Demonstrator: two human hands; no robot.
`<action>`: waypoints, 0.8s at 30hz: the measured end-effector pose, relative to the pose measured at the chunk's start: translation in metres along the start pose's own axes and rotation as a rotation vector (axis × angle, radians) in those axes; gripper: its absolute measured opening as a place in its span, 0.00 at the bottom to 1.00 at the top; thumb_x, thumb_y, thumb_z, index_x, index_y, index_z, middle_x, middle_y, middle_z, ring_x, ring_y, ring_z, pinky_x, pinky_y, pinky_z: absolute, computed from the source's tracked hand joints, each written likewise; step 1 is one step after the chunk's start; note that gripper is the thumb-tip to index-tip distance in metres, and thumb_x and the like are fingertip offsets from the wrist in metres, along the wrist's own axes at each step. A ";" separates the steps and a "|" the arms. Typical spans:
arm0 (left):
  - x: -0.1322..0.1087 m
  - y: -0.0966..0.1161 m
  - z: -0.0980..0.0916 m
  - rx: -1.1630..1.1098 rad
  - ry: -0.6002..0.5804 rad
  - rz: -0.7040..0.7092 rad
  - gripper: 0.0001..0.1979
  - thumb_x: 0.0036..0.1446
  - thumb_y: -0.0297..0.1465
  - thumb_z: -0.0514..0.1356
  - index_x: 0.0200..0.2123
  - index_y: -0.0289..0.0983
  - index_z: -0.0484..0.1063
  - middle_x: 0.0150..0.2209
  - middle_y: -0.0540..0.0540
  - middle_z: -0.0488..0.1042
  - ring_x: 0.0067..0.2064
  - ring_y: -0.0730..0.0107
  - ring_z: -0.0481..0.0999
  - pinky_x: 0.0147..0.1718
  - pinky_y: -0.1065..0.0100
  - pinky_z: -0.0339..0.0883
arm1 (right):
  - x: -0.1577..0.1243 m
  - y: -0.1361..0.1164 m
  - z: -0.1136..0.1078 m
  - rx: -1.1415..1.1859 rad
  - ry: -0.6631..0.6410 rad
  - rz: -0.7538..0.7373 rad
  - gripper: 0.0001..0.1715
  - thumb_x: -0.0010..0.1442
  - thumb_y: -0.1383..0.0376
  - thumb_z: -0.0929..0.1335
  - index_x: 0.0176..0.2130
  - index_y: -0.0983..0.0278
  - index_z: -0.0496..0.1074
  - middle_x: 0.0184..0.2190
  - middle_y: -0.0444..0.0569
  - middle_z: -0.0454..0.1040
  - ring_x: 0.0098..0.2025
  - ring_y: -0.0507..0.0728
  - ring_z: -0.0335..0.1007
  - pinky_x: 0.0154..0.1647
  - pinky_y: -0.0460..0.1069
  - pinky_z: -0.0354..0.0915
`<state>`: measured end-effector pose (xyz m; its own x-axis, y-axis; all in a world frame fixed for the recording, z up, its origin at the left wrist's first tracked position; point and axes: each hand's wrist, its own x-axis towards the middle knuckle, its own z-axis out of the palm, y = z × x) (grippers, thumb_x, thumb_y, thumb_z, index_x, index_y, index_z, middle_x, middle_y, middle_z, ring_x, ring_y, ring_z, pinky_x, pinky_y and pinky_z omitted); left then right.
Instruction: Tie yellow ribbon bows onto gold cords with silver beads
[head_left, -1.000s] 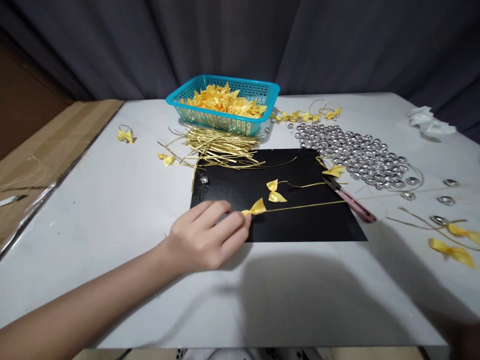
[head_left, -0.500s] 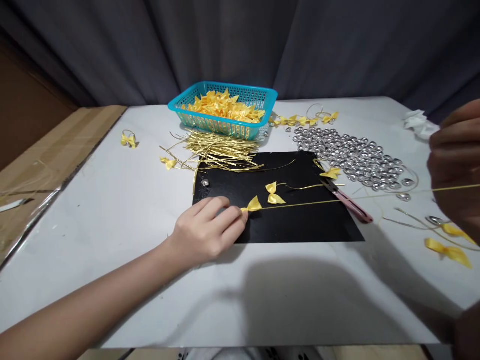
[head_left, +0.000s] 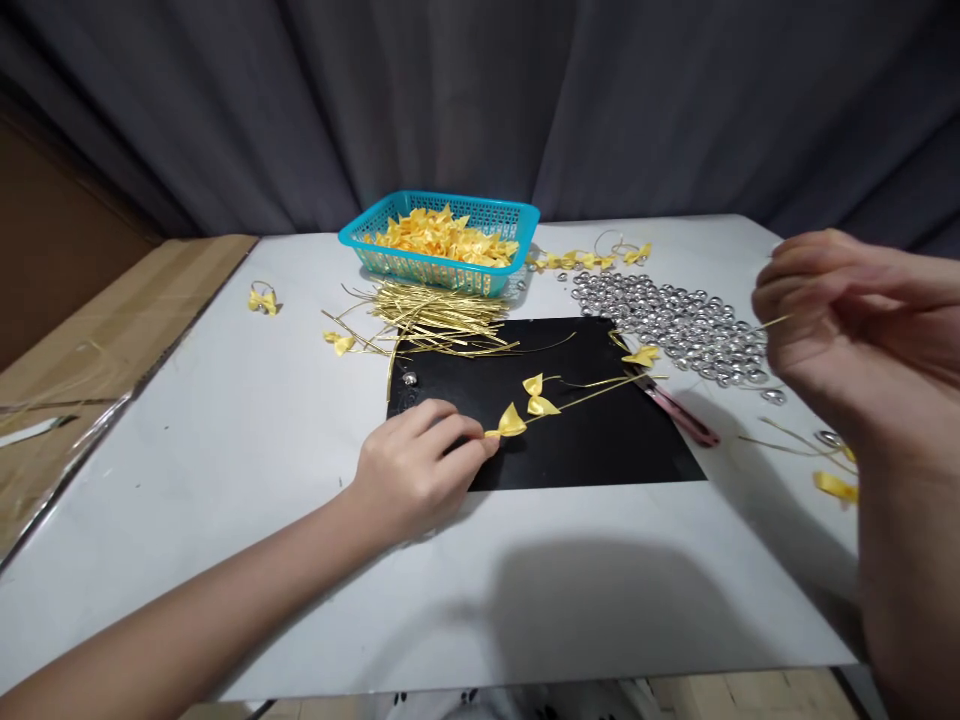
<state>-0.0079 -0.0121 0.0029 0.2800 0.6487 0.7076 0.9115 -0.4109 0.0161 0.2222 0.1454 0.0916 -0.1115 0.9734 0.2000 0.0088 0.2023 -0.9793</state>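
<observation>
My left hand [head_left: 424, 465] rests at the left part of the black mat [head_left: 600, 450], its fingers closed on a yellow satin bow [head_left: 512, 422]. From that bow a thin gold cord [head_left: 592, 395] slants up to the right. My right hand [head_left: 832, 310] is raised above the right side of the table, fingers pinched on the cord's far end; the stretch across the silver beads is hard to make out. Just beyond the held bow lies a second yellow bow [head_left: 540, 396]. Pink-handled scissors or snips [head_left: 686, 416] lie at the mat's right edge.
Behind the mat are a pile of gold wire ties [head_left: 442, 318] and a blue basket [head_left: 439, 277] of yellow bows. Many silver beads [head_left: 675, 320] spread at right. A bow with a looped cord [head_left: 262, 298] sits far left, near cardboard [head_left: 142, 330].
My right hand has come further into view, moving left and turning its palm side toward me, and the cord now slopes more steeply. My left hand keeps the bow in nearly the same place.
</observation>
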 end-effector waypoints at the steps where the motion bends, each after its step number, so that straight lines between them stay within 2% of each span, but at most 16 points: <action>1: 0.000 0.001 0.000 -0.101 -0.009 -0.083 0.04 0.52 0.23 0.61 0.27 0.37 0.73 0.27 0.49 0.78 0.31 0.69 0.72 0.27 0.70 0.66 | 0.001 0.000 0.002 0.086 -0.012 0.094 0.27 0.62 0.83 0.53 0.25 0.70 0.72 0.43 0.46 0.74 0.34 0.36 0.69 0.23 0.41 0.60; 3: 0.002 0.003 0.000 -0.355 -0.061 -0.316 0.04 0.52 0.24 0.61 0.27 0.36 0.74 0.27 0.48 0.78 0.31 0.69 0.73 0.30 0.68 0.68 | 0.004 0.001 0.005 0.253 -0.002 0.236 0.28 0.62 0.83 0.53 0.22 0.69 0.71 0.43 0.47 0.73 0.31 0.34 0.66 0.23 0.39 0.60; 6: 0.007 0.006 -0.002 -0.736 -0.208 -0.699 0.04 0.52 0.28 0.60 0.26 0.36 0.74 0.26 0.47 0.77 0.29 0.70 0.74 0.29 0.69 0.68 | 0.008 0.006 0.009 0.372 0.094 0.287 0.24 0.61 0.82 0.57 0.20 0.68 0.68 0.34 0.48 0.71 0.26 0.36 0.63 0.24 0.36 0.62; 9: 0.010 0.005 -0.003 -0.983 -0.302 -0.897 0.06 0.50 0.32 0.61 0.26 0.35 0.72 0.24 0.48 0.74 0.26 0.73 0.71 0.25 0.71 0.64 | 0.010 0.011 0.014 0.378 0.107 0.329 0.20 0.62 0.80 0.59 0.22 0.68 0.66 0.28 0.46 0.67 0.24 0.37 0.60 0.29 0.38 0.64; 13: 0.010 0.003 -0.003 -1.147 -0.269 -0.966 0.04 0.50 0.30 0.61 0.27 0.36 0.71 0.24 0.49 0.72 0.26 0.74 0.70 0.24 0.72 0.63 | 0.013 0.017 0.020 0.268 0.046 0.307 0.20 0.62 0.80 0.58 0.22 0.67 0.63 0.25 0.43 0.62 0.22 0.38 0.57 0.35 0.42 0.66; 18: 0.011 0.002 -0.003 -1.185 -0.253 -1.002 0.04 0.51 0.29 0.61 0.26 0.35 0.71 0.22 0.50 0.71 0.24 0.76 0.67 0.23 0.73 0.61 | 0.013 0.021 0.022 0.288 0.045 0.326 0.18 0.62 0.80 0.59 0.24 0.67 0.64 0.25 0.43 0.62 0.22 0.40 0.59 0.33 0.40 0.67; 24: 0.009 0.001 -0.001 -1.098 -0.273 -0.997 0.05 0.50 0.31 0.62 0.26 0.35 0.71 0.24 0.49 0.71 0.25 0.76 0.68 0.23 0.73 0.61 | 0.009 0.011 0.028 0.349 0.188 0.373 0.20 0.62 0.81 0.57 0.23 0.68 0.64 0.24 0.43 0.61 0.22 0.37 0.59 0.30 0.34 0.65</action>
<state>-0.0045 -0.0072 0.0096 -0.1415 0.9882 -0.0585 0.1192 0.0757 0.9900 0.1936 0.1532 0.0817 0.0158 0.9812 -0.1925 -0.3201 -0.1774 -0.9306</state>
